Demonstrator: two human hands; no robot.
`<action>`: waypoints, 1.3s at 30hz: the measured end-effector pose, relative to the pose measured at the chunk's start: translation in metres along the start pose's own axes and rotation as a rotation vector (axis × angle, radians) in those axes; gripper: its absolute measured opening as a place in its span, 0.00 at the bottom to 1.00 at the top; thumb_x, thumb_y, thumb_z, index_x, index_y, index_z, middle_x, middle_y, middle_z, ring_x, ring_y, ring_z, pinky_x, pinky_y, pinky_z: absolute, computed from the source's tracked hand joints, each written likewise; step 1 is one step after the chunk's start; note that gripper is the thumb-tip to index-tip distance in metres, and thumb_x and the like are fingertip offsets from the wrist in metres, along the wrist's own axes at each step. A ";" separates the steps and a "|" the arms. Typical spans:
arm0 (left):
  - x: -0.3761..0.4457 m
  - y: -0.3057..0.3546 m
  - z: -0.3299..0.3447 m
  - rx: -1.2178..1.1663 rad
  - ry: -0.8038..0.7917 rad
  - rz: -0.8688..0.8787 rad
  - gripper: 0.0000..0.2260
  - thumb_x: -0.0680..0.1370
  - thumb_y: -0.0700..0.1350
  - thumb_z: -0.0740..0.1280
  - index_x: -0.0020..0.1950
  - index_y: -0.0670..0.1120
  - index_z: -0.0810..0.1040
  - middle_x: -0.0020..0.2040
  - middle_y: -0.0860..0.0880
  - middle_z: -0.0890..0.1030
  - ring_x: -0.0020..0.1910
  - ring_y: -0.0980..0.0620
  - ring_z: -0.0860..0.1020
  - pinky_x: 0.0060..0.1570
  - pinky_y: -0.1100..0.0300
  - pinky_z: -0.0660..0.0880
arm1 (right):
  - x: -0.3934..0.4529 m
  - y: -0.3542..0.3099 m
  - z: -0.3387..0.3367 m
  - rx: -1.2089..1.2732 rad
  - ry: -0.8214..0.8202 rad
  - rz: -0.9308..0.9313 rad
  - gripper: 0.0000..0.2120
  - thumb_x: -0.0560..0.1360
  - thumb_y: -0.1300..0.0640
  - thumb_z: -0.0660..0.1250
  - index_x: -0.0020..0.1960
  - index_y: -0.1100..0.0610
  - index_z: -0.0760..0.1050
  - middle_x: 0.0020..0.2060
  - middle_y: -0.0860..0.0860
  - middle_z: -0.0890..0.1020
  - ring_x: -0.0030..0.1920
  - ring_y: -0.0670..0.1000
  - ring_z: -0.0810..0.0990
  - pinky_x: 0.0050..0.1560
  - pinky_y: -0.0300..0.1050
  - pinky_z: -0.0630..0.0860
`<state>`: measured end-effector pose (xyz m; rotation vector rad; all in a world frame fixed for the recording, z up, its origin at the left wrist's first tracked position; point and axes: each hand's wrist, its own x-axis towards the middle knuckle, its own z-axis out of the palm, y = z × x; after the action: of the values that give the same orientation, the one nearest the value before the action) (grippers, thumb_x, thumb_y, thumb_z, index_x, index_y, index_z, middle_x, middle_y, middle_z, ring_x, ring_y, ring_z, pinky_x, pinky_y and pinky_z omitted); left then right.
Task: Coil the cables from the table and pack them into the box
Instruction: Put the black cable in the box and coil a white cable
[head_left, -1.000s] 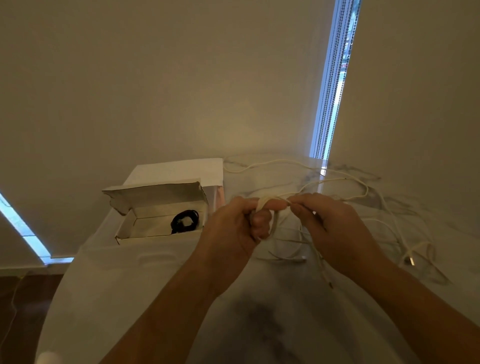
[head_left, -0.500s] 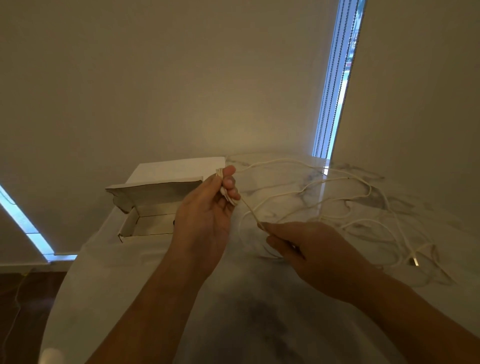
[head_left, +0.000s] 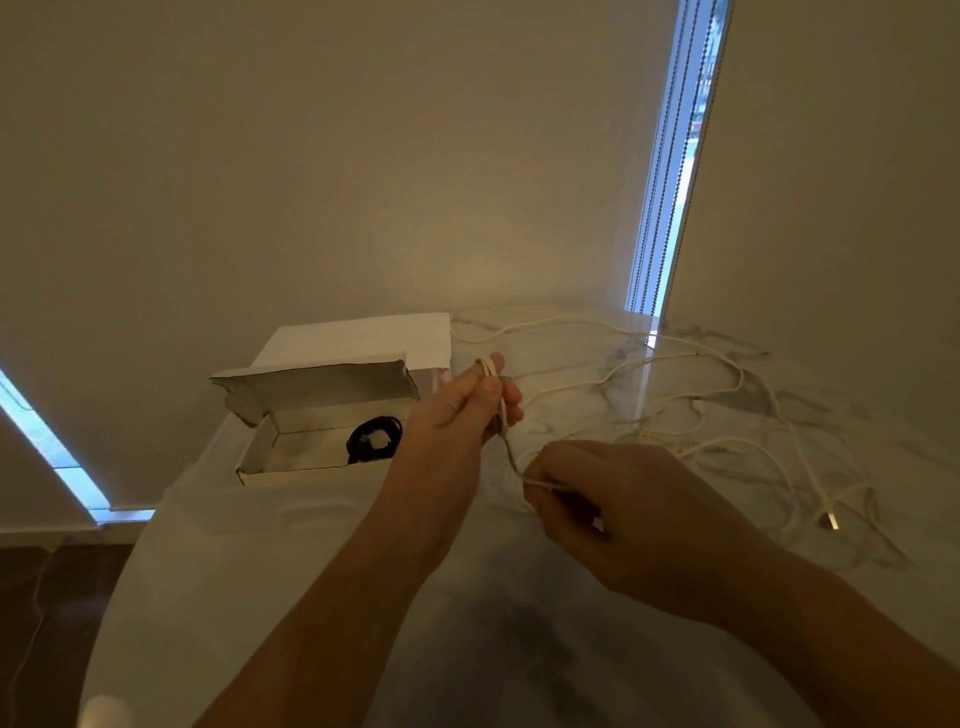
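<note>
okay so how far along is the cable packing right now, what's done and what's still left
Done: one coiled black cable already lies in the open box. In hand: the left hand holds a few loops of the white cable, and the right hand pinches the strand that feeds it. Left: most of the white cabling lies loose across the marble table; it needs coiling and boxing.

A plain beige wall (head_left: 332, 171) stands behind the marble-patterned table (head_left: 519, 649). At the right, a narrow strip of window (head_left: 675, 171) shows daylight, with thin bead chains (head_left: 655, 218) hanging along it. At the lower left there is dark wooden floor (head_left: 47, 597) and a bright strip of light (head_left: 47, 447).
</note>
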<state>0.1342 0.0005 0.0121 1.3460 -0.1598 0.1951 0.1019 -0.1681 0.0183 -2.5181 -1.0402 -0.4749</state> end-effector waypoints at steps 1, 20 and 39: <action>-0.002 0.000 0.002 0.078 -0.021 0.006 0.12 0.84 0.43 0.59 0.57 0.53 0.82 0.44 0.48 0.83 0.47 0.50 0.80 0.56 0.55 0.76 | 0.000 0.001 -0.001 0.006 0.021 -0.003 0.08 0.79 0.50 0.60 0.43 0.42 0.64 0.32 0.40 0.67 0.31 0.41 0.68 0.33 0.31 0.61; -0.012 0.003 0.008 0.447 -0.338 -0.096 0.18 0.83 0.44 0.56 0.40 0.49 0.81 0.32 0.50 0.77 0.31 0.59 0.73 0.35 0.70 0.71 | 0.002 0.040 -0.008 -0.042 0.312 0.151 0.07 0.79 0.50 0.65 0.52 0.51 0.80 0.44 0.45 0.79 0.43 0.45 0.76 0.41 0.29 0.66; -0.005 0.012 0.005 -0.424 -0.349 -0.224 0.20 0.78 0.45 0.58 0.57 0.33 0.81 0.34 0.49 0.66 0.33 0.56 0.65 0.38 0.60 0.63 | 0.005 0.049 0.007 0.167 0.348 0.315 0.11 0.79 0.53 0.65 0.59 0.46 0.81 0.32 0.39 0.78 0.38 0.35 0.76 0.40 0.24 0.67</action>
<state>0.1263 -0.0022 0.0234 0.9549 -0.3224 -0.2543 0.1415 -0.1944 0.0043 -2.2851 -0.5205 -0.6694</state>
